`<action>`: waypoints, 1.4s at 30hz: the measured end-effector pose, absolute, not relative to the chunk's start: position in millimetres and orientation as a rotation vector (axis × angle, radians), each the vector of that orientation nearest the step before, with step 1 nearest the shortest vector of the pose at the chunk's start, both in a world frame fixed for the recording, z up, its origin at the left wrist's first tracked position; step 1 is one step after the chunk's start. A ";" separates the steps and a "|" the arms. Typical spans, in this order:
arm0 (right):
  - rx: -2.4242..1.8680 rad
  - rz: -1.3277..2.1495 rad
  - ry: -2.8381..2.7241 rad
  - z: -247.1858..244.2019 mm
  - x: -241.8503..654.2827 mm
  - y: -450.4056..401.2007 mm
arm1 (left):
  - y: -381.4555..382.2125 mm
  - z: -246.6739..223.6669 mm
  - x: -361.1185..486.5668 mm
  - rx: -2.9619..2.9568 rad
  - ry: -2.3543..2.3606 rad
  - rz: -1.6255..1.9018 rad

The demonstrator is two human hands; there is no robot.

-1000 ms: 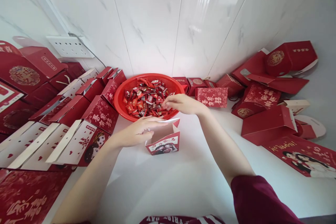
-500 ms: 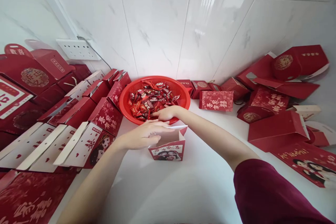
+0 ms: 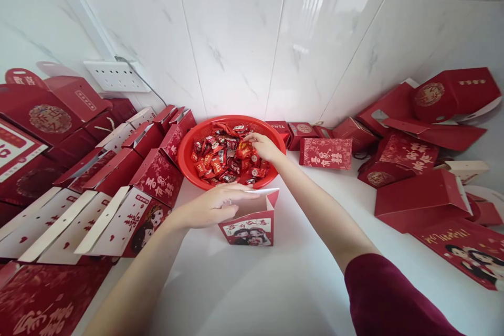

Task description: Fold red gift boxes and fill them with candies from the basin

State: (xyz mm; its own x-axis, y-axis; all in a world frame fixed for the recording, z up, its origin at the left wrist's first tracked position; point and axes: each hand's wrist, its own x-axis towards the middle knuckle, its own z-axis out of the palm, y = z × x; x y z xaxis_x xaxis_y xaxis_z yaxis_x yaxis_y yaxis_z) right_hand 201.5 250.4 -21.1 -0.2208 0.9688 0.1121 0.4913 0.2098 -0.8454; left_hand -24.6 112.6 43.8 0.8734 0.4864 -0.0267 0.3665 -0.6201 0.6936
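A red plastic basket (image 3: pixel 184 160) with a perforated wall holds many candies (image 3: pixel 218 160) in red and brown wrappers. My right hand (image 3: pixel 264 146) is over the basket's right side, fingers apart and slightly bent at the candies; I see none clearly gripped. In front of the basket stands an upright paper gift box (image 3: pixel 252 231), red and white, with a cartoon couple printed on its front and its top open. My left hand (image 3: pixel 214 203) lies at the box's left top edge, its fingers stretched out over the opening. The hand hides part of the rim and the inside.
Rows of red and white gift boxes (image 3: pixel 157 176) stand on the left. More red boxes are heaped on the right (image 3: pixel 421 194), and one lies near the basket (image 3: pixel 326 153). A socket strip (image 3: pixel 116 76) with a cable is on the tiled wall.
My right hand has moved from the basket's near side up and right to its far right part, uncovering candies at the front. My left hand has stayed at the box.
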 end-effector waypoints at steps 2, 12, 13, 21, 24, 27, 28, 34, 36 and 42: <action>-1.372 0.836 -1.733 -23.5 203.5 253.5 | 115.3 43.2 -29.1 2.244 0.641 0.247; -1.421 0.843 -1.901 -16.5 198.4 244.2 | 112.7 52.7 -32.5 2.344 0.706 0.171; -1.435 0.854 -1.952 -15.9 197.5 243.0 | 109.0 56.3 -32.1 2.370 0.739 0.170; -1.587 0.862 -2.421 -8.6 189.3 231.6 | 99.4 62.1 -32.6 2.457 0.802 0.191; -1.666 0.850 -2.559 -8.5 185.1 227.8 | 110.6 51.8 -33.8 2.403 0.736 0.180; -1.674 0.875 -2.653 -10.0 183.6 226.9 | 119.2 45.9 -36.3 2.345 0.676 0.191; -1.646 0.900 -2.677 -10.1 183.9 227.2 | 120.6 45.4 -36.8 2.332 0.669 0.197; -1.238 1.149 -2.706 -1.2 193.8 226.8 | 119.2 48.3 -35.1 2.277 0.642 0.226; -1.101 1.193 -2.643 2.4 198.9 223.5 | 118.7 48.9 -34.4 2.274 0.640 0.237; -0.987 1.086 -2.072 0.4 206.6 210.9 | 119.3 47.6 -34.3 2.297 0.680 0.226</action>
